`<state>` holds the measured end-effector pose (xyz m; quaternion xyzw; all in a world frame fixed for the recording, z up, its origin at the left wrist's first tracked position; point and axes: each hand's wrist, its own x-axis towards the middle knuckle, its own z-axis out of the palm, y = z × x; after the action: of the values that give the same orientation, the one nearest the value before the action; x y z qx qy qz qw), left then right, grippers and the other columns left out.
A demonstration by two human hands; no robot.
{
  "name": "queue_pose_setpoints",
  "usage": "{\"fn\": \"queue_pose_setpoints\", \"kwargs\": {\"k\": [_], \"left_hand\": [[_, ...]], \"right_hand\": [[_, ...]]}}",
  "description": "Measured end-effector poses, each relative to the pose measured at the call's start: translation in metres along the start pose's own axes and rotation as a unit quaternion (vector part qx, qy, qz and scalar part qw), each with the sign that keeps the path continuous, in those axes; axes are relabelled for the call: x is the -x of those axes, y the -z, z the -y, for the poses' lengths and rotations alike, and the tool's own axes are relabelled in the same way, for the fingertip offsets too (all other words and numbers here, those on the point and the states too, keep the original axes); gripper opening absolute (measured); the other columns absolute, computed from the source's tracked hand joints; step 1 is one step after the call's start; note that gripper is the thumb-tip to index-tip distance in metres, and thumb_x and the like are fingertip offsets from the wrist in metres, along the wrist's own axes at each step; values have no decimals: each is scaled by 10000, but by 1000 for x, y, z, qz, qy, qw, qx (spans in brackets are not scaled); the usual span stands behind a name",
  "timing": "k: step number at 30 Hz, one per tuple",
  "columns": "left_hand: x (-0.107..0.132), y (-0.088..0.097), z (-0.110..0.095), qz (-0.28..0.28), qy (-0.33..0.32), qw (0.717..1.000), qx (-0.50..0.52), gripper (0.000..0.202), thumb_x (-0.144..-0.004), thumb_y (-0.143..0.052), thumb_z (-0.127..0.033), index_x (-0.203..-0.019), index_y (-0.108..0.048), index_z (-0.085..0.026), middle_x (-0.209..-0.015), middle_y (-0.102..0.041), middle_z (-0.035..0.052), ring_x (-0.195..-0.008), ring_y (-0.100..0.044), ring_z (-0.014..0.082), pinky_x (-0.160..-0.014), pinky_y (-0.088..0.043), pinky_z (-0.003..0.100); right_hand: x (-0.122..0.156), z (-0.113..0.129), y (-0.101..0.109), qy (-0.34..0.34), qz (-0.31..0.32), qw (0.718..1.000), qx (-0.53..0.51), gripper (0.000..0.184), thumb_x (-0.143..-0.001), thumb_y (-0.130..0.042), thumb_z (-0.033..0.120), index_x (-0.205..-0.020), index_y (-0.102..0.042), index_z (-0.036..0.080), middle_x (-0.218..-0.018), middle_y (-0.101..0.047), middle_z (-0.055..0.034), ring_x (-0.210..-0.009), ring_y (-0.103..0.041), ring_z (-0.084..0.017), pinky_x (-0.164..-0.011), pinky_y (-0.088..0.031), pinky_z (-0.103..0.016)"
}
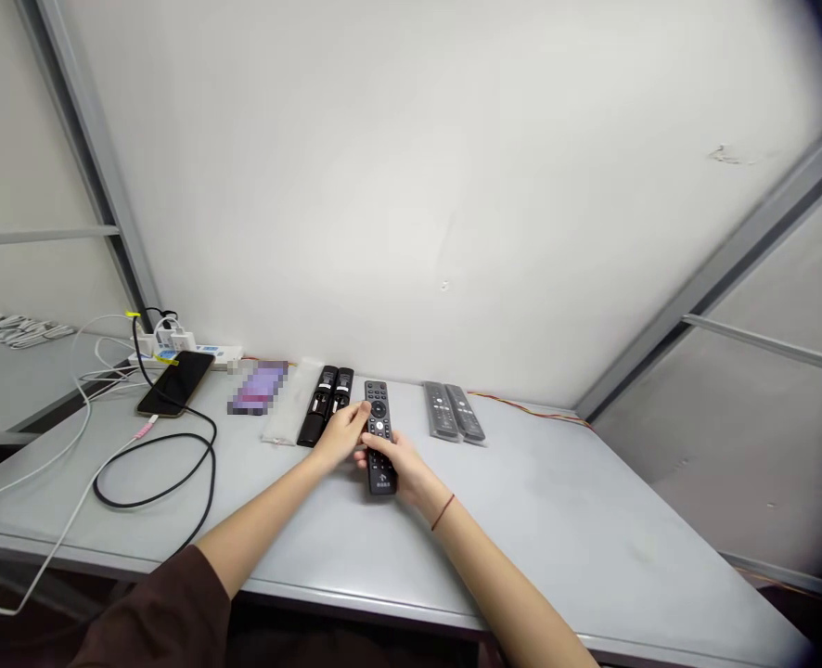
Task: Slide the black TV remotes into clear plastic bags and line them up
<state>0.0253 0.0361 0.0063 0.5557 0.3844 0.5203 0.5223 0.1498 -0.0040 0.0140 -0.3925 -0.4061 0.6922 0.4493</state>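
Between my two hands is a black remote control (378, 408), buttons facing up, its long side pointing away from me. My left hand (345, 431) grips its left edge with the thumb near the round pad. From the right, my right hand (403, 461) wraps its lower half, thumb across the buttons and fingertips showing on the left side. Just beyond my left hand lie two black remotes (327, 382) turned face down, with their battery compartments open. To the right, two more remotes (442, 408) lie face up in clear plastic sleeves.
Left of the face-down remotes are clear plastic bags (291, 408), a phone with a blurred screen (259, 387) and a dark phone (178, 382). A power strip (220, 354) stands behind, with cables (153, 506) looping over the grey table (557, 538). A white wall (383, 186) rises at the back.
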Motion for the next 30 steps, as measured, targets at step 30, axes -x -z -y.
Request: {"fn": "queue_pose_setpoints", "kwargs": {"k": [30], "left_hand": [[-36, 104, -11, -265, 43, 907, -324, 46, -746, -584, -195, -743, -621, -167, -872, -665, 132, -998, -574, 317, -921, -370, 446]], "right_hand": [[1, 1, 5, -22, -32, 999, 13, 246, -725, -637, 283, -897, -498, 174, -725, -619, -6, -499, -594, -109, -463, -477, -222]]}}
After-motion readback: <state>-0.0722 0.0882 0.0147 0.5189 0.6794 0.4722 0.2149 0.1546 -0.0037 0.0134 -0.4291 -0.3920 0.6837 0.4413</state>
